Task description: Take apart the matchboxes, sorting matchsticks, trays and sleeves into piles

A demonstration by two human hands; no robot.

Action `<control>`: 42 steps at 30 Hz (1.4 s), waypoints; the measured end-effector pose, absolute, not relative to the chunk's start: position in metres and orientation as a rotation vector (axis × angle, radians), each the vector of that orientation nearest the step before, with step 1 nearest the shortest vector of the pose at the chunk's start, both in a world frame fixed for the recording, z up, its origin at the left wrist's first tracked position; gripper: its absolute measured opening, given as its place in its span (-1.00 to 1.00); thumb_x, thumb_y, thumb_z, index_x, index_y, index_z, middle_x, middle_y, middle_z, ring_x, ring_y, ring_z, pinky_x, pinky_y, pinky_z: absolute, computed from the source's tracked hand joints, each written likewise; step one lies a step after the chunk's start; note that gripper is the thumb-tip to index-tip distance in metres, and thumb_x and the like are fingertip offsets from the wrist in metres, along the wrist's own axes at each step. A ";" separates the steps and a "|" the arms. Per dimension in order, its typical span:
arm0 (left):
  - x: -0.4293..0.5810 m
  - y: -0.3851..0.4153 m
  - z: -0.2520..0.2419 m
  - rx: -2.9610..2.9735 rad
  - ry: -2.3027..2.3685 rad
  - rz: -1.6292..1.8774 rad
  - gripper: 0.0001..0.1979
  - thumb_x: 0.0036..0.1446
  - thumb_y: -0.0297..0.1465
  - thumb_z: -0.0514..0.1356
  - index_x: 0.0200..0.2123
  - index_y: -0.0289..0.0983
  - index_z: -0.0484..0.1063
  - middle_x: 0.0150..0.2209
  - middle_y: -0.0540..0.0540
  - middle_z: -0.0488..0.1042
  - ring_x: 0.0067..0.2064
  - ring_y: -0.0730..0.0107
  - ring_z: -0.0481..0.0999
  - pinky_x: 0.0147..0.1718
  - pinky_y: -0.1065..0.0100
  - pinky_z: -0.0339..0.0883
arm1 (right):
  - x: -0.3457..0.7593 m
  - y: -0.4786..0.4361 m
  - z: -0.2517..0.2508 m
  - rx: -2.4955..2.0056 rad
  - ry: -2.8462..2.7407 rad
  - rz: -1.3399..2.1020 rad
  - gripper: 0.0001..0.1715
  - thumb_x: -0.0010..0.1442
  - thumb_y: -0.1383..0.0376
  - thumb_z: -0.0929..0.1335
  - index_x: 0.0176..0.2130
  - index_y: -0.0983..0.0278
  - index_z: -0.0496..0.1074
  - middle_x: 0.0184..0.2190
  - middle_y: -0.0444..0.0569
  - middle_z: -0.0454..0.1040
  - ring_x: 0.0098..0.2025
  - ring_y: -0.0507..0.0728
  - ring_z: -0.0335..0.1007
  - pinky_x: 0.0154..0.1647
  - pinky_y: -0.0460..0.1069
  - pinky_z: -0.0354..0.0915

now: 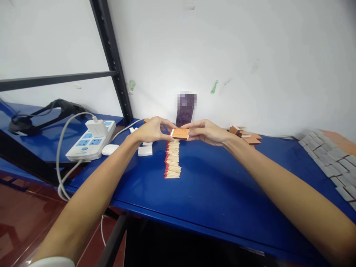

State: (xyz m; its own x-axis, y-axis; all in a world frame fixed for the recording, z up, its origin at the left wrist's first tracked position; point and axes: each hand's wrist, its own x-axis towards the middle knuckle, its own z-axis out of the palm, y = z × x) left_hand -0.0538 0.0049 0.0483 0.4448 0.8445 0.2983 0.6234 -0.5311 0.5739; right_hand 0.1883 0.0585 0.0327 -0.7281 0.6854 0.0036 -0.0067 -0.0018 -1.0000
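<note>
Between my two hands, just above the far end of the match row, is an orange matchbox (180,133) with a white edge showing at its left end. My left hand (154,129) has thumb and fingers closed about that left end. From the other side, my right hand (206,132) pinches the right end. Below the box, loose matches (172,159) lie in a row on the blue table, red heads to the left. White inner trays (145,150) lie left of the matches, partly behind my left wrist.
Orange matchbox sleeves (247,136) lie beyond my right forearm. Rows of grey-sided boxes (330,159) cover the far right. A phone (185,111) leans on the wall. To the left are a power strip (91,142), a white mouse (110,149) and a black rack post (112,55).
</note>
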 end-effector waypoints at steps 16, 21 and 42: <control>-0.056 0.008 0.045 2.358 1.298 0.793 -0.54 -0.06 -0.21 0.42 -0.05 -0.22 0.61 -0.13 -0.12 0.63 -0.13 0.26 0.55 -0.08 0.22 0.37 | 0.183 0.062 0.028 -0.735 -1.714 1.774 -0.65 0.03 0.50 0.45 -0.15 0.30 0.61 -0.23 0.01 0.65 -0.18 0.07 0.55 0.10 0.10 0.45; -0.053 0.008 0.043 2.383 1.285 0.826 -0.56 -0.06 -0.24 0.42 -0.07 -0.23 0.61 -0.15 -0.11 0.62 -0.15 0.27 0.53 -0.10 0.24 0.37 | 0.176 0.057 0.028 -0.815 -1.679 1.683 -0.77 0.05 0.51 0.42 -0.26 0.30 0.59 -0.30 0.00 0.63 -0.24 0.07 0.54 0.01 0.07 0.46; -0.059 0.004 0.053 2.323 1.313 0.752 -0.56 -0.09 -0.23 0.43 -0.08 -0.21 0.62 -0.21 -0.09 0.64 -0.18 0.28 0.53 -0.20 0.29 0.35 | 0.183 0.031 0.064 -0.821 -2.347 1.011 -0.69 0.11 0.27 0.40 -0.11 0.26 0.55 -0.06 0.05 0.57 -0.05 0.22 0.45 -0.01 0.12 0.36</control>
State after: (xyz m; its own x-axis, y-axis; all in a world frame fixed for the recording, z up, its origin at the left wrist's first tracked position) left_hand -0.0591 0.0037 0.0525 0.4242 0.8649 0.2683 0.6689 -0.4990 0.5510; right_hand 0.1827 0.0312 0.0637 -0.7196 0.6740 0.1673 0.3413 0.5531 -0.7600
